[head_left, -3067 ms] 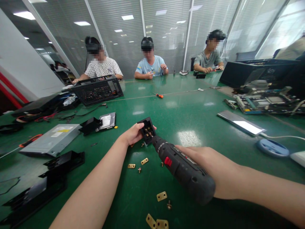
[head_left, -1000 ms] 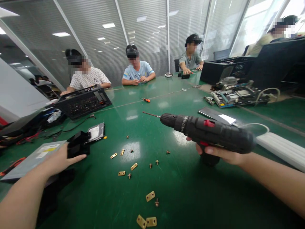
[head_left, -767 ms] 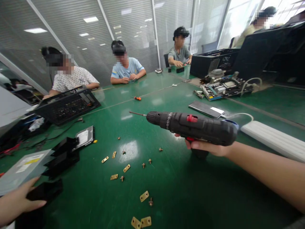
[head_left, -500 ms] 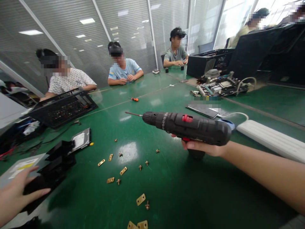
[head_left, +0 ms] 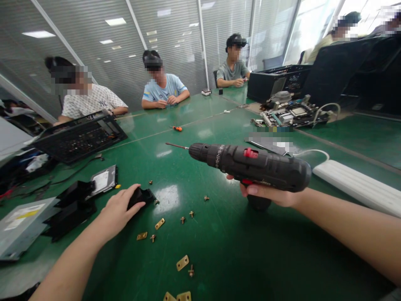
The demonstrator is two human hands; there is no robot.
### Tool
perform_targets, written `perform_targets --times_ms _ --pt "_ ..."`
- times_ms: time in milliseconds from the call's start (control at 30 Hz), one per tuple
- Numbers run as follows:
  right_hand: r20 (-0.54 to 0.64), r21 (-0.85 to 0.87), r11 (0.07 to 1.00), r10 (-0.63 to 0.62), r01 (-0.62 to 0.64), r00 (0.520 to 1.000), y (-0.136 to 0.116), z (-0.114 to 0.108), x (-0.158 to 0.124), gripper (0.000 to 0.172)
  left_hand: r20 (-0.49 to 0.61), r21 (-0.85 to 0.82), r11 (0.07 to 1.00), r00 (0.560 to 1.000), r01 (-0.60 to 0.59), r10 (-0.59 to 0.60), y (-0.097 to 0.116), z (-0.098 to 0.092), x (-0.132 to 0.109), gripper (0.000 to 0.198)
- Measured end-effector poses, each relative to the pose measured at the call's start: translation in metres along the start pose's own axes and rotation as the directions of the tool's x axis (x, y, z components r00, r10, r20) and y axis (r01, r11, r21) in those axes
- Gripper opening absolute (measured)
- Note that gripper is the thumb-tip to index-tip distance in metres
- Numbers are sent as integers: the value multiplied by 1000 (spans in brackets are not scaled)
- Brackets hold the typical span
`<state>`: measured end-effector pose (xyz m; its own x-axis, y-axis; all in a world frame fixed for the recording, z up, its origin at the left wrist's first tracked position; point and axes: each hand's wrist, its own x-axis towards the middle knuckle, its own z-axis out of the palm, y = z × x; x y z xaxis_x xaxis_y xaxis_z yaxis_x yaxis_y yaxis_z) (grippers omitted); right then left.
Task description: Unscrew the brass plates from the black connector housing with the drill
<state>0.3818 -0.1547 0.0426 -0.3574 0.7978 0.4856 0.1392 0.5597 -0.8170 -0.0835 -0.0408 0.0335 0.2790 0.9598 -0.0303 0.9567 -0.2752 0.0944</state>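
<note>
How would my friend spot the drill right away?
Over the green table, the right hand reaches in from the right edge. It holds the drill, black with red details and a thin bit pointing left. Unlike the orange screwdriver lying farther back, it's big and held.

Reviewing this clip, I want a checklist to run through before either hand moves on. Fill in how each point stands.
1. Drill held: ok, the right hand is wrapped around its grip.
2. Bit in place: ok, it sticks out from the front of the drill.
3. Trigger released: cannot tell, fingers are close to it.
4. Black plastic part held: ok, between the thumb and fingers of the left hand.
5. Bit clear of the left hand: ok, they are apart.
6. Space around the black plastic part free of loose hardware: not ok, a small screw lies close by its end.
</note>
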Motion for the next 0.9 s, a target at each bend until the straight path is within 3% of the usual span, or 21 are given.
perform_targets --times_ms 67,133,233,300,400,500,600,700,733,767,900 --pt "1 -10 1000 -11 11 1000 1 0 0 39 76 -10 999 996 50 -49 -21 -6 -11 74" --pt "0 -13 1000 -18 18 1000 1 -1 -1 37 107 21 983 978 180 -181 -39 -13 -22 77" --pt "-5 12 1000 0 0 1000 0 -1 -1 36 100 24 952 947 304 -305 -46 -16 -32 77" --pt "3 29 999 22 -22 1000 0 -1 -1 37 74 11 956 953 293 -293 -35 -12 -32 78" --pt "14 40 998 47 -47 999 -1 -1 -1 39 36 -36 991 991 130 -129 -5 -4 -30 82" --pt "-3 63 995 78 -78 997 0 -1 -3 36 37 -222 972 997 71 -64 19 -6 -30 75" --pt "-44 106 987 126 -121 991 1 -1 -7 35 36 -552 817 984 167 -176 25 -14 -33 72" --pt "-50 142 976 172 -164 984 4 -2 -10 36 81 -843 465 918 270 -387 21 -16 -34 82" --pt "-50 149 973 184 -175 982 5 -3 -11 37 84 -874 412 914 259 -396 19 -14 -34 82" --pt "-48 153 971 191 -182 980 6 -3 -12 38 70 -884 405 923 233 -379 19 -12 -34 80" --pt "-25 116 980 168 -164 985 8 -6 -15 33 -34 -817 569 978 92 -207 30 -5 -35 70"
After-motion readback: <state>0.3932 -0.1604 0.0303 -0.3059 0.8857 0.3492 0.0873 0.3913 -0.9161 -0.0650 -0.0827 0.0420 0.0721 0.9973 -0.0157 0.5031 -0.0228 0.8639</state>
